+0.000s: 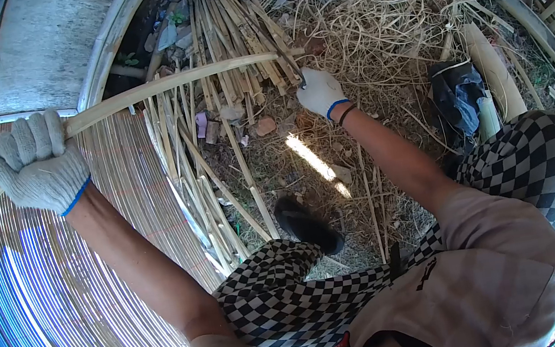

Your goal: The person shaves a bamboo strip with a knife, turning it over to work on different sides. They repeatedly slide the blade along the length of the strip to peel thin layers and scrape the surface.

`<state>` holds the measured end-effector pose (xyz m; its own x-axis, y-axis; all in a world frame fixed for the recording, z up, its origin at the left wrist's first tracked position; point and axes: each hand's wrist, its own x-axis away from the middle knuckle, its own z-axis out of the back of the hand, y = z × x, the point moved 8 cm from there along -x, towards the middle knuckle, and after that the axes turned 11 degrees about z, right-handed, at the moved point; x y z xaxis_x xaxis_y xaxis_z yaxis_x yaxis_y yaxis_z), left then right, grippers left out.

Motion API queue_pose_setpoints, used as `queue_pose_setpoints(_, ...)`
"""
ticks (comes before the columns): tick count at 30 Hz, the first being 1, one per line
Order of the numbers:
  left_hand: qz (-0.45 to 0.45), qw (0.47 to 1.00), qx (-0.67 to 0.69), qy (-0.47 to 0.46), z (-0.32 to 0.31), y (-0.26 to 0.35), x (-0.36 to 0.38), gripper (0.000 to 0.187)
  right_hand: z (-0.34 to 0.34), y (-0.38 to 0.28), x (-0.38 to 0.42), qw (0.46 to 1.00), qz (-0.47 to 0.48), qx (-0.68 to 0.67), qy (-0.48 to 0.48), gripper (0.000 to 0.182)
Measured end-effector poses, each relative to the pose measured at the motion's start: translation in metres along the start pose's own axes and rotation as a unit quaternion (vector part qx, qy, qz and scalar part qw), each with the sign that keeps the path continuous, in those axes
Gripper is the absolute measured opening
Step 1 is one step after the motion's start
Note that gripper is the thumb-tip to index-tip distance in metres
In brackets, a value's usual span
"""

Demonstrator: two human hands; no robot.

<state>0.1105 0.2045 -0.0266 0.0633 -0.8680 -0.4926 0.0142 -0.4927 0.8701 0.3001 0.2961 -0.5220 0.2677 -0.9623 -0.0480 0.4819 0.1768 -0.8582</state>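
Observation:
My left hand (36, 159), in a pale knitted glove with a blue cuff, is closed on a long bamboo strip (169, 84). The strip bows to the right, and its far part reaches my right hand (321, 90). That hand wears a matching glove and is closed on a knife (288, 64), whose dark, narrow blade crosses the strip near its far end. Most of the knife's handle is hidden inside the glove. Behind the blade lies a bundle of split bamboo sticks (226, 29) on the ground.
Curly bamboo shavings (376, 20) heap up at the back right. A slatted bamboo mat (112, 272) covers the left side. Loose sticks (206, 206) lie beside it. A black plastic bag (458, 101) sits at the right. My dark shoe (306, 225) rests on the ground.

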Motion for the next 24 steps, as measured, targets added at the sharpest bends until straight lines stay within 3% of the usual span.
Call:
queue_pose_setpoints(3, 0.003, 0.999, 0.027, -0.035, 0.002, 0.000, -0.005, 0.065, 0.008, -0.002, -0.006, 1.000, -0.003, 0.003, 0.023, 0.028)
queue_pose_setpoints(6, -0.003, 1.000, 0.024, -0.004, 0.005, -0.013, -0.008, 0.064, 0.012, -0.005, -0.012, 0.998, 0.028, 0.036, 0.053, 0.029)
queue_pose_setpoints(13, 0.020, 1.000, 0.007, 0.014, 0.029, -0.019, -0.012, 0.064, 0.026, -0.064, -0.009, 0.991, 0.114, 0.067, 0.023, 0.023)
queue_pose_setpoints(19, 0.029, 0.992, 0.061, -0.110, 0.009, -0.020, -0.011, 0.064, -0.010, 0.067, -0.021, 0.991, -0.114, 0.049, -0.044, 0.029)
queue_pose_setpoints(22, 0.049, 0.986, 0.090, -0.129, -0.007, -0.019, -0.011, 0.064, -0.002, 0.053, -0.017, 0.992, -0.100, 0.063, -0.042, 0.032)
queue_pose_setpoints(24, 0.032, 0.994, 0.058, -0.082, -0.003, -0.019, -0.014, 0.063, 0.009, 0.023, -0.011, 0.996, -0.054, 0.057, -0.036, 0.031)
